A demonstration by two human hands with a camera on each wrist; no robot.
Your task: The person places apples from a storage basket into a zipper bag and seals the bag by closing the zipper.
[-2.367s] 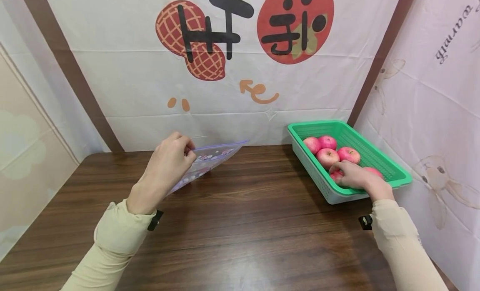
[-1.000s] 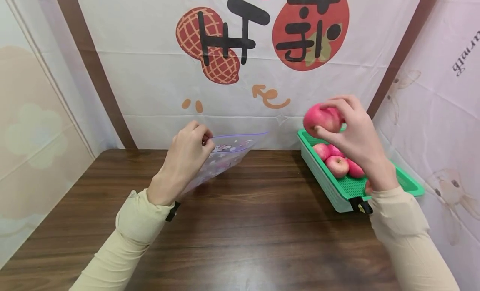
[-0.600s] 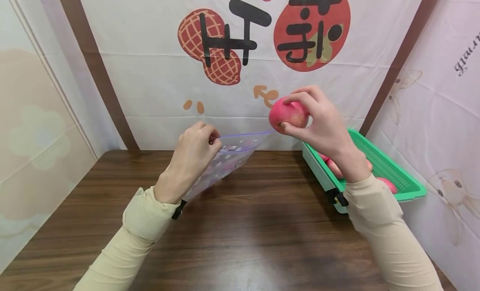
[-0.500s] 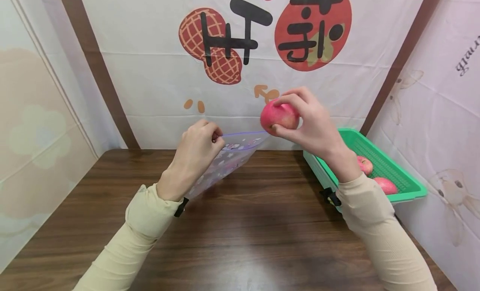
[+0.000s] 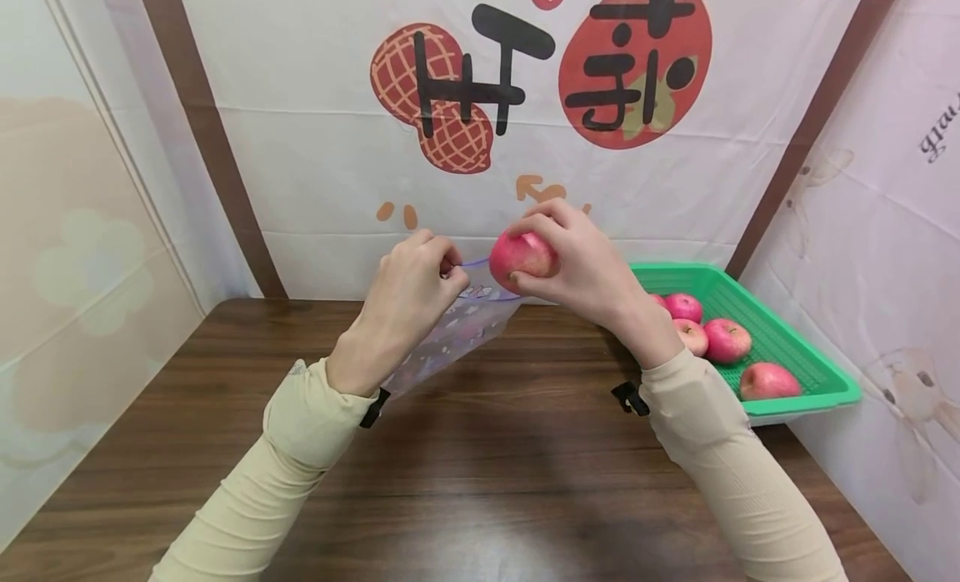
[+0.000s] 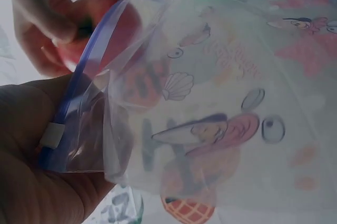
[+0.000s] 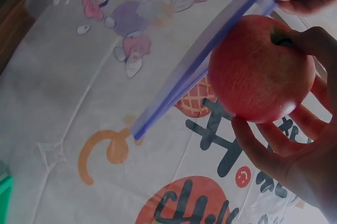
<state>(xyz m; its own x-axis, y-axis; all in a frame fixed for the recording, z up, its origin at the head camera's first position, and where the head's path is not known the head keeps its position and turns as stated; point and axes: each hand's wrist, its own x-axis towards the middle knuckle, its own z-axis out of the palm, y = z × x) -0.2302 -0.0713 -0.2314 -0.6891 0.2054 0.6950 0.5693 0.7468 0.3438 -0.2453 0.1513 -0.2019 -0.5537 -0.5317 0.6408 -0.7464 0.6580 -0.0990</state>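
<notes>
My left hand (image 5: 411, 303) pinches the top edge of a clear zip bag (image 5: 457, 332) printed with cartoon figures. The bag hangs slanted above the table, its purple-blue zip strip (image 7: 174, 79) along the mouth. In the left wrist view a white slider (image 6: 51, 135) sits on the strip near the left thumb. My right hand (image 5: 581, 269) grips a red apple (image 5: 522, 261) between thumb and fingers, right at the bag's mouth. In the right wrist view the apple (image 7: 261, 68) overlaps the strip, its stem hollow by the thumb. No apple shows inside the bag.
A green plastic basket (image 5: 817, 373) stands at the right of the brown wooden table (image 5: 480, 482), with several apples (image 5: 727, 340) in it. Printed cloth walls (image 5: 300, 165) close off the back and both sides. The right forearm passes in front of the basket's near left side.
My right hand took an apple from the basket, lifted it and carried it left to the bag's mouth. The left hand keeps its pinch on the bag, which appears slightly further right.
</notes>
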